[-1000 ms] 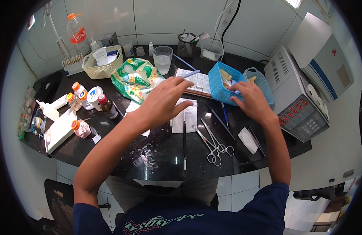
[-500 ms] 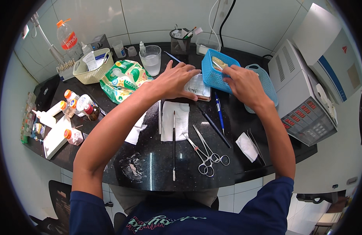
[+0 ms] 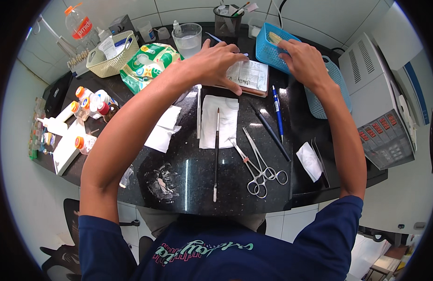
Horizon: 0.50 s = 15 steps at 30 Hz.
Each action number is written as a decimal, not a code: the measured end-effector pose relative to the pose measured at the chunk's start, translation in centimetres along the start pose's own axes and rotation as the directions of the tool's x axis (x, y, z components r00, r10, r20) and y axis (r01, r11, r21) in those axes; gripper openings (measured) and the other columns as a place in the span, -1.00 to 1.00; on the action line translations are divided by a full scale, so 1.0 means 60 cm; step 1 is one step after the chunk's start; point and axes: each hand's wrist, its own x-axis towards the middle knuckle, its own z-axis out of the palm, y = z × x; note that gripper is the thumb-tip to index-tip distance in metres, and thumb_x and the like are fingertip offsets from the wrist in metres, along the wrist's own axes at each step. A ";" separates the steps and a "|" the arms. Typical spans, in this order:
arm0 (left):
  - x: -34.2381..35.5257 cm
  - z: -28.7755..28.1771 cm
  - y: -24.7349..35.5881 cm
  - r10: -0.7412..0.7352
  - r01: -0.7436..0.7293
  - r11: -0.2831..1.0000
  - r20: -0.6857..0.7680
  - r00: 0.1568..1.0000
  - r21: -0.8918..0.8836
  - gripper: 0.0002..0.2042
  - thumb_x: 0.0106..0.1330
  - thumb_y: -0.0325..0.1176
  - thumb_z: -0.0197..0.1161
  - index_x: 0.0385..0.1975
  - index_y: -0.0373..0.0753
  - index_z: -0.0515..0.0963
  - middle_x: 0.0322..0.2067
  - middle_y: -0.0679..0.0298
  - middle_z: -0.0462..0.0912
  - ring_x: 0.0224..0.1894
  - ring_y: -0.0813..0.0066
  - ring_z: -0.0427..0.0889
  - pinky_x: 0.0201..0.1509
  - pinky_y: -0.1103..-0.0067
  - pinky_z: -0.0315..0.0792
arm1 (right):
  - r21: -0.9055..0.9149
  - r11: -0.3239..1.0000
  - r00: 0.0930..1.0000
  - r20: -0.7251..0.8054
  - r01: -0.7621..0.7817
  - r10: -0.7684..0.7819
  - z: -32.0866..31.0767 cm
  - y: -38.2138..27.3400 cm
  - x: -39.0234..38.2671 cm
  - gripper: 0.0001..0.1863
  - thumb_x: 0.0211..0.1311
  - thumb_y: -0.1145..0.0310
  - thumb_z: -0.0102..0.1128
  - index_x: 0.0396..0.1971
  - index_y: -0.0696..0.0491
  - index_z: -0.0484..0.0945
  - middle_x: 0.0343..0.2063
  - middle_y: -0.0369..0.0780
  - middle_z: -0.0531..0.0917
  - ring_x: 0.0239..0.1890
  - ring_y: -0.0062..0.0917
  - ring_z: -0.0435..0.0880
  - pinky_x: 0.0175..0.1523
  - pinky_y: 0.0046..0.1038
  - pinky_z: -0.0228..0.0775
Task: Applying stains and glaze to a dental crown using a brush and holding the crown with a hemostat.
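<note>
My right hand [image 3: 307, 64] is at the blue plastic basket [image 3: 268, 54], its curled fingers over the right rim. A pale yellowish object [image 3: 274, 38] lies inside, close to my fingertips; its kind is unclear. My left hand [image 3: 218, 65] is spread, with the thumb beside a flat box [image 3: 255, 78] topped by white paper with handwriting. The box's left part is hidden under that hand. Nearer to me, a fine brush [image 3: 217, 150] with a black handle lies on a folded white tissue [image 3: 229, 122]. Two pairs of scissor-handled clamps [image 3: 256, 171] lie to its right.
A blue pen [image 3: 278, 112] and black rod-like tool [image 3: 271, 133] lie right of centre; tweezers [image 3: 323, 171] rest by another tissue [image 3: 309, 161]. A water cup [image 3: 187, 40], green pack [image 3: 148, 68], cream basket [image 3: 111, 61] and several small bottles fill the left. A grey machine [image 3: 382, 112] stands right.
The view has shifted, so the table sits higher in the picture. The blue basket and my right hand have moved slightly away from me together. More of the paper-topped box shows beside my left hand.
</note>
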 end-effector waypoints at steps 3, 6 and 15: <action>-0.002 0.007 -0.009 -0.027 0.027 0.999 0.014 1.000 -0.035 -0.16 -0.12 0.16 0.40 0.18 -0.16 0.34 0.16 0.05 0.34 0.24 0.10 0.27 0.29 0.01 0.05 | -0.017 1.000 1.000 -0.005 0.014 -0.014 0.018 0.007 0.006 -0.79 0.12 0.41 0.17 -0.22 0.09 0.59 -0.35 -0.12 0.63 -0.33 -0.20 0.63 -0.21 -0.23 0.47; -0.003 0.014 -0.021 -0.021 0.021 0.996 -0.004 1.000 -0.082 -0.14 -0.12 0.15 0.41 0.19 -0.20 0.33 0.14 0.02 0.36 0.22 0.09 0.30 0.30 0.16 0.14 | -0.030 1.000 1.000 0.018 0.007 -0.006 0.025 0.003 0.009 -0.79 0.14 0.39 0.15 -0.22 0.09 0.57 -0.33 -0.13 0.63 -0.31 -0.21 0.62 -0.18 -0.23 0.46; -0.008 0.014 -0.016 -0.017 0.017 0.987 0.003 1.000 -0.162 -0.15 -0.11 0.06 0.45 0.21 -0.23 0.29 0.14 -0.04 0.35 0.19 0.05 0.34 0.26 0.28 0.25 | -0.016 1.000 0.987 -0.161 0.027 -0.029 0.004 -0.021 -0.012 -0.81 0.10 0.37 0.21 -0.29 0.11 0.57 -0.37 -0.12 0.63 -0.36 -0.21 0.62 -0.21 -0.24 0.46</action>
